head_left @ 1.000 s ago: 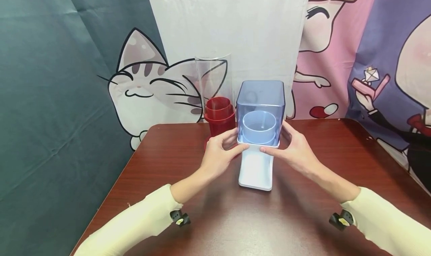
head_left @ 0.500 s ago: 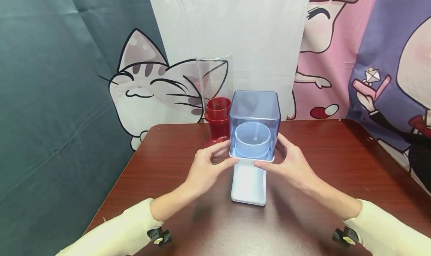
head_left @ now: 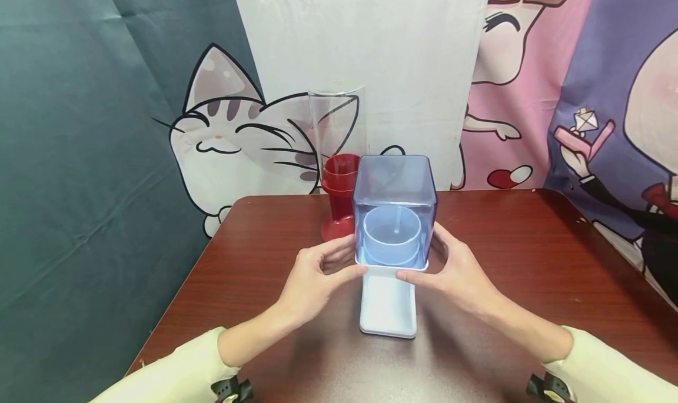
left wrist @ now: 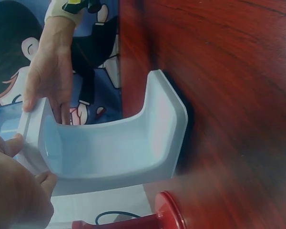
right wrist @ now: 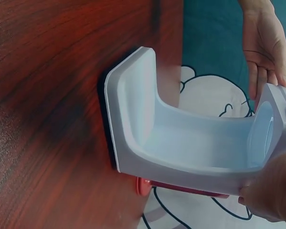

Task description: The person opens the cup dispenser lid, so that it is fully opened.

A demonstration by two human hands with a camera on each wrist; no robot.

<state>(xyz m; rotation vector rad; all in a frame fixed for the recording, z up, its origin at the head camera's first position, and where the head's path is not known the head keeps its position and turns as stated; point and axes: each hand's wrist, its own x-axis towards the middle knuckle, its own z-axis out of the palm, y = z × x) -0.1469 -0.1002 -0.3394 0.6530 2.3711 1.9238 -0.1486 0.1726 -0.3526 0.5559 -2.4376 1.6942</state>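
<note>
Between my two hands stands a dispenser with a white C-shaped base [head_left: 389, 309] and a see-through blue square container [head_left: 394, 179] on top. A round blue cup-like part shows inside the container. My left hand [head_left: 318, 276] grips its left side, thumb on the front of the white rim. Opposite it, my right hand [head_left: 461, 270] holds the right side in the same way. Both wrist views show the curved open front of the white base [left wrist: 109, 148], upright just over or on the tabletop; I cannot tell if it touches. Fingers behind the container are partly hidden.
Behind and left of the dispenser stands a red pedestal [head_left: 339, 206] bearing a tall clear tube [head_left: 339, 117]; the container partly covers it. The brown wooden table [head_left: 265, 244] ends at a curtain [head_left: 424, 50] with cartoon prints.
Both hands have brought the dispenser toward me and slightly left, keeping hold of it. The red pedestal and clear tube have stayed in place.
</note>
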